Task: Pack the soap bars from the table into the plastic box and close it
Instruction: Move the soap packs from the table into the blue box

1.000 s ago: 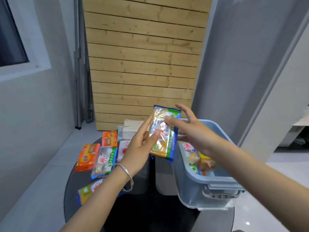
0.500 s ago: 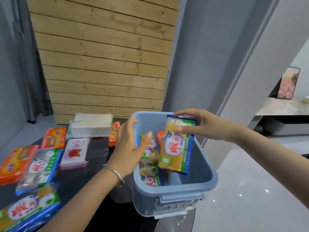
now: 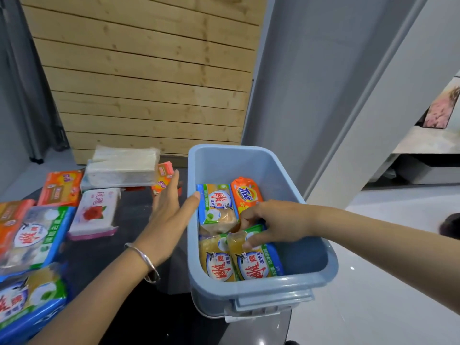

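Observation:
An open blue-grey plastic box (image 3: 311, 277) stands at the table's right edge. Inside lie several wrapped soap bars, among them an orange one (image 3: 245, 192). My right hand (image 3: 273, 222) reaches into the box, fingers on a yellow soap bar in a blue-green wrapper (image 3: 256, 260) lying at the near right. My left hand (image 3: 169, 215) hovers open just left of the box, thumb touching its left wall. More soap bars lie on the dark table (image 3: 139, 290): a pink rose pack (image 3: 94, 212), orange packs (image 3: 59, 188) and blue-green packs (image 3: 34, 235).
A wrapped white block (image 3: 124, 168) sits at the table's back, with a small orange bar (image 3: 163, 178) beside it. A wooden slat panel (image 3: 149, 78) stands behind. The glossy white floor (image 3: 373, 295) lies to the right, below the table's edge.
My right hand has lowered the blue-green soap bar from above the box down into it. My left hand has let go and drawn back to the box's left wall. The view tilted downward.

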The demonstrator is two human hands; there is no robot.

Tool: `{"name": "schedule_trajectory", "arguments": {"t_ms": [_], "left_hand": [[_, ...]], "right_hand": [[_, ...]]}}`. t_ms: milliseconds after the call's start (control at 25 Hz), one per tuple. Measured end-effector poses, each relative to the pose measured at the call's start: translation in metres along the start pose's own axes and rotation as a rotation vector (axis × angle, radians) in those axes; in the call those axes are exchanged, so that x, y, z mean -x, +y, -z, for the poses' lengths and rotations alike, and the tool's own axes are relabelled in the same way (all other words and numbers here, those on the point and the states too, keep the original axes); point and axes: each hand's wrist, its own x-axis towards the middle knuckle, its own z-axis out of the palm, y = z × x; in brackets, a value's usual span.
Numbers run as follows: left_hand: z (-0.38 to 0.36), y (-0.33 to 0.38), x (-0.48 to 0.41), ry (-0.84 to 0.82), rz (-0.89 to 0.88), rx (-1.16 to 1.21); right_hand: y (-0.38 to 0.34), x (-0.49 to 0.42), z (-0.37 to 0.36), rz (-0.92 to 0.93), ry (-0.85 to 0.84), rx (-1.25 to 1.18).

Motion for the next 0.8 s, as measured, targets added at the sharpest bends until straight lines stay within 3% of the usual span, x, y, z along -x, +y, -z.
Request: {"name": "schedule_trajectory", "arguments": {"t_ms": [480, 600, 800], "left_hand": [[-0.0020, 0.0034, 0.0040, -0.039, 0.004, 0.048], [-0.0023, 0.0024, 0.0024, -0.042, -0.005, 0.067], [-0.0025, 0.0071, 0.0058, -0.074, -0.016, 0.149]], "right_hand": [[0.0009, -0.0041, -0.0084, -0.104, 0.099, 0.346], [0.0000, 0.0008, -0.0022, -0.081, 0.159, 0.140], [-0.0026, -0.0049, -0.0042, -0.146, -0.108, -0.134]]}}
